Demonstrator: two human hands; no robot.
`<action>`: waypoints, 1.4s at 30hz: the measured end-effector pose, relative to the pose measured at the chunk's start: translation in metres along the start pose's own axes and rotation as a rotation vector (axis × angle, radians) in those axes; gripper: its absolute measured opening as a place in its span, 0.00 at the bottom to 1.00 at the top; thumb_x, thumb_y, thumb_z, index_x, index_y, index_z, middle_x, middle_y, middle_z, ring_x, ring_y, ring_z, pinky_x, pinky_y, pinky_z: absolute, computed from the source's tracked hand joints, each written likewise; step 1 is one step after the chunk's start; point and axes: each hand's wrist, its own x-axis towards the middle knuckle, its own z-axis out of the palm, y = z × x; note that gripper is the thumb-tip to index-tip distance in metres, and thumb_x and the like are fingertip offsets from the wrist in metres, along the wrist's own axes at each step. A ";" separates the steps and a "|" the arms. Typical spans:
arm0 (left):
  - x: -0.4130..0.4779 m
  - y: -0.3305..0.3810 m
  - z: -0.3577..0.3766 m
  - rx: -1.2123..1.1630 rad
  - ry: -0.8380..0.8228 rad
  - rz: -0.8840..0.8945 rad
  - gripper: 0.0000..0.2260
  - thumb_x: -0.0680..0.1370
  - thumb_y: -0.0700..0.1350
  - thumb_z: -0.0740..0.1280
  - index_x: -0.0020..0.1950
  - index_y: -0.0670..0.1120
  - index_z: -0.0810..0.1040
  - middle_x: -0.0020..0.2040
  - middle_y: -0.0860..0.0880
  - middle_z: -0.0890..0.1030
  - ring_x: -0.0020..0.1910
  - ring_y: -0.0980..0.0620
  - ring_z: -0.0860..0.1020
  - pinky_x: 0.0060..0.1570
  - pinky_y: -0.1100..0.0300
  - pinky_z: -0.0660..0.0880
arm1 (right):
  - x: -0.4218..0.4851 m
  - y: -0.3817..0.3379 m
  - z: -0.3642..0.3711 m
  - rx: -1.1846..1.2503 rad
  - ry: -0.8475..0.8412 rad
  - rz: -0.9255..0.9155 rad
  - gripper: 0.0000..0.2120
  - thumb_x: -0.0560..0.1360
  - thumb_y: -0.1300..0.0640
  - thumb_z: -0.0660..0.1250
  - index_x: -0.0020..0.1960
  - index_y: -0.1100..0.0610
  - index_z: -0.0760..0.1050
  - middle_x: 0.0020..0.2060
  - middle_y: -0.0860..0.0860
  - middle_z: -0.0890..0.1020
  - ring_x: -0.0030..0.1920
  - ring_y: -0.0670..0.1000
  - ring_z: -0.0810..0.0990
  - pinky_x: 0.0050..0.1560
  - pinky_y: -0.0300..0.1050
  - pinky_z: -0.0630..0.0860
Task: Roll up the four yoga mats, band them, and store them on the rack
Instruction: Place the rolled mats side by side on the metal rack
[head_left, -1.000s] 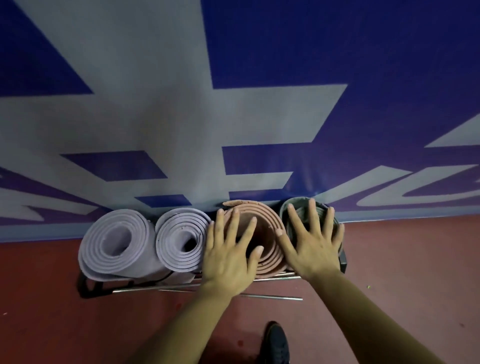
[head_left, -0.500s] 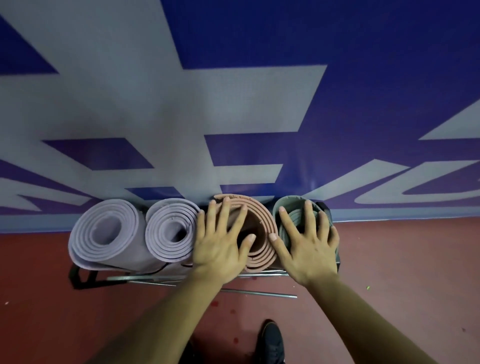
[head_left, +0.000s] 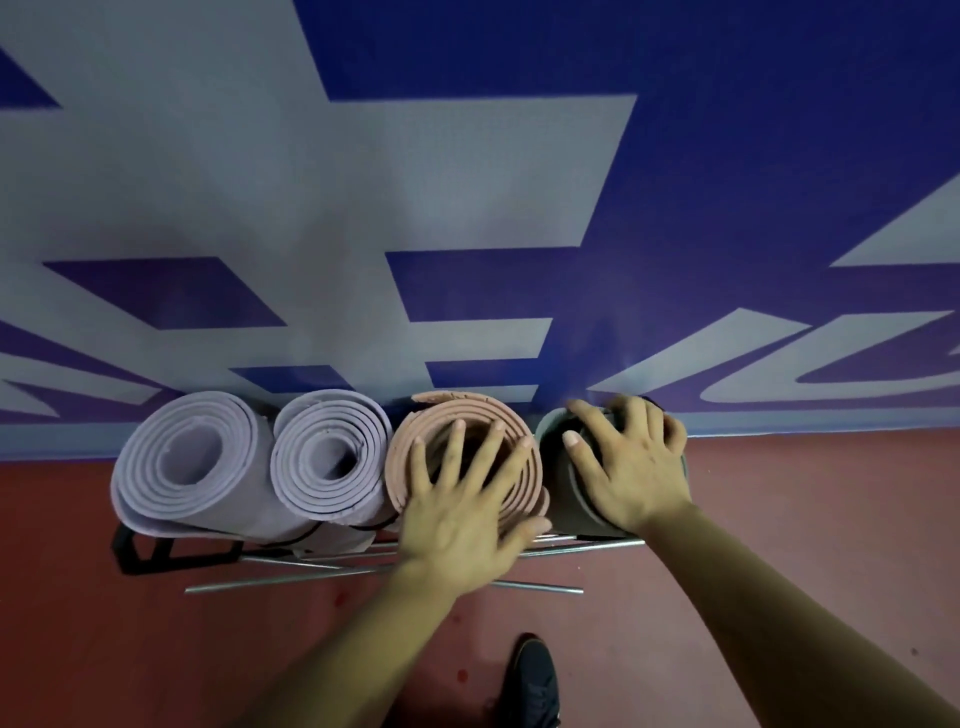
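l hand (head_left: 457, 530): pink mat (head_left: 402, 467); r hand (head_left: 631, 467): grey mat (head_left: 563, 493)

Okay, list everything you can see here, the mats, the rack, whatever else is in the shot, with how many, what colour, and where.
lilac mats: two, pale purple, rolled, standing on end at the left of the rack
pink mat: one, salmon pink, rolled, third from the left
grey mat: one, grey-green, rolled, at the right end
rack: one, black frame with silver rods, on the floor under the mats
wall banner: one, blue with pale grey shapes, behind the mats
floor: red, in front of the wall
shoe: one, dark, bottom centre
left hand: fingers spread, pressing the pink mat's top end
right hand: on the grey mat's top end, fingers bent over its far rim
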 end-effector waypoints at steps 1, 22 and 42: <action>0.004 -0.005 -0.002 -0.009 -0.007 -0.015 0.34 0.79 0.72 0.46 0.80 0.56 0.61 0.79 0.49 0.66 0.77 0.37 0.64 0.71 0.30 0.58 | 0.000 0.008 -0.003 0.004 0.000 -0.010 0.26 0.80 0.34 0.45 0.70 0.39 0.71 0.63 0.52 0.72 0.68 0.56 0.68 0.69 0.60 0.60; 0.015 -0.006 -0.012 -0.118 0.034 -0.039 0.28 0.82 0.66 0.46 0.80 0.57 0.60 0.79 0.50 0.65 0.79 0.45 0.60 0.72 0.31 0.56 | -0.044 0.006 0.002 0.162 -0.001 0.072 0.34 0.78 0.30 0.50 0.80 0.43 0.62 0.82 0.52 0.56 0.82 0.59 0.49 0.79 0.64 0.51; 0.025 -0.006 0.000 -0.022 0.015 -0.070 0.32 0.80 0.70 0.45 0.82 0.58 0.53 0.82 0.47 0.59 0.81 0.42 0.55 0.74 0.29 0.50 | -0.005 -0.006 0.007 0.004 -0.081 0.039 0.36 0.78 0.29 0.40 0.82 0.40 0.51 0.83 0.51 0.48 0.82 0.57 0.41 0.80 0.62 0.48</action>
